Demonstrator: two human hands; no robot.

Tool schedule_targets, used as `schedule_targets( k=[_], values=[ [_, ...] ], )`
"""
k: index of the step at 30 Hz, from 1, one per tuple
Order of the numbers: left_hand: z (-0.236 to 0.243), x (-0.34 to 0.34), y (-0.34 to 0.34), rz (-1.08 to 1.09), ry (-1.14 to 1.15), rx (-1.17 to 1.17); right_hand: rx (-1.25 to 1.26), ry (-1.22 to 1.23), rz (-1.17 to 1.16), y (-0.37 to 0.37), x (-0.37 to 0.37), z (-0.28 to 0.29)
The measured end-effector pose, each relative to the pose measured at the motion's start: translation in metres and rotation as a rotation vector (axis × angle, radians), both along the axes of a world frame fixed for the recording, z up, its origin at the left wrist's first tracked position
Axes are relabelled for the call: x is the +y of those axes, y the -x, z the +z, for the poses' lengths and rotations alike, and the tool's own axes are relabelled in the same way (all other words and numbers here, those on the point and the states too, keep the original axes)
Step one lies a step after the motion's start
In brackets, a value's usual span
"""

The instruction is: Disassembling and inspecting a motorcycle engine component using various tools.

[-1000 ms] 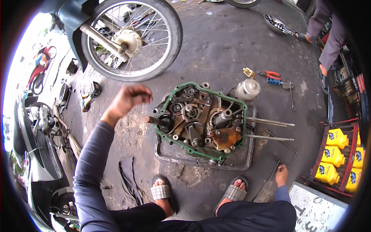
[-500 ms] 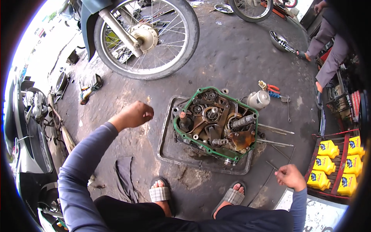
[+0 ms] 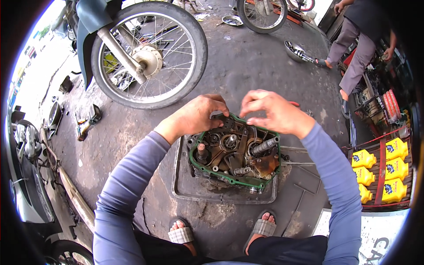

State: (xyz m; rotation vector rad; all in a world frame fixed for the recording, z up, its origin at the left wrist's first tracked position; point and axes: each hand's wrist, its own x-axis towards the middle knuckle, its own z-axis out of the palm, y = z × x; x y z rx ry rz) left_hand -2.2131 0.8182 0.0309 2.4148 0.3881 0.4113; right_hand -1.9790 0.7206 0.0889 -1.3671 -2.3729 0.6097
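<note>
Blue-grey long sleeves (image 3: 128,194), striped sandals (image 3: 181,235)

Motorcycle repair workshop, open to the street.
Oil-stained concrete floor (image 3: 247,66); spoked motorcycle wheel (image 3: 148,55) close by; opened engine case (image 3: 234,152) on a metal tray (image 3: 185,190); yellow oil bottles (image 3: 380,170) racked; loose parts scattered.

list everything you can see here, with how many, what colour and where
engine case: one, dark metal with green gasket rim, centre, in a tray
tray: one, grey, on the floor by the feet
motorcycle wheel: one, black tyre, upper left
second wheel: one, black, top, partly cut off
oil bottles: several, yellow, in a red rack at right
another person: one, grey trousers, upper right
sandals: two, grey, bottom centre
left hand: at the case's top edge
right hand: beside it, above the case
</note>
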Motion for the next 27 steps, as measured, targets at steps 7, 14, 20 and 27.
schedule_targets(
  k=[7, 14, 20, 27],
  values=[
    [-0.004, -0.001, -0.003, 0.056, 0.014, 0.017, -0.139, -0.08, 0.107, 0.009, 0.03, -0.051],
    [0.001, -0.011, -0.006, 0.091, 0.214, -0.025, -0.13, -0.14, 0.081, 0.013, 0.025, -0.054],
    [-0.001, -0.011, -0.001, 0.057, 0.253, -0.049, -0.245, -0.18, 0.087, 0.017, 0.022, -0.057],
    [-0.002, -0.012, -0.003, 0.001, 0.082, -0.039, 0.266, -0.408, -0.319, -0.082, 0.008, 0.012]
  ],
)
